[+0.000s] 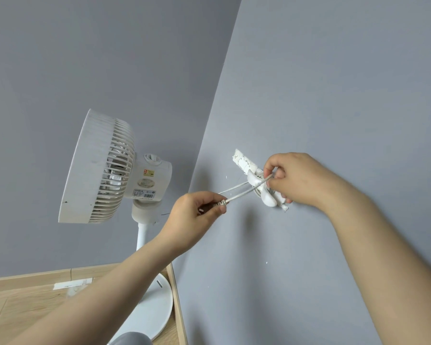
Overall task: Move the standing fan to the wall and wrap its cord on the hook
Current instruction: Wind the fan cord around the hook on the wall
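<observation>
Your left hand [197, 212] pinches the plug end of the thin white cord [237, 192]. Your right hand [299, 178] pinches a turn at the white plastic wall hook [266, 195]. The white standing fan [102, 168] stands at the wooden floor [23, 307] corner. Pull hard and the hook's ragged-looking mount may tear off.

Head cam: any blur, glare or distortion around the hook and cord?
Head view: soft, even light, no glare. A faint shadow lies on the wall below the hook. Cord, left hand, right hand and fan are sharp. Wide-angle distortion: the wall corner and fan lean, the forearms look stretched near the bottom edge.
</observation>
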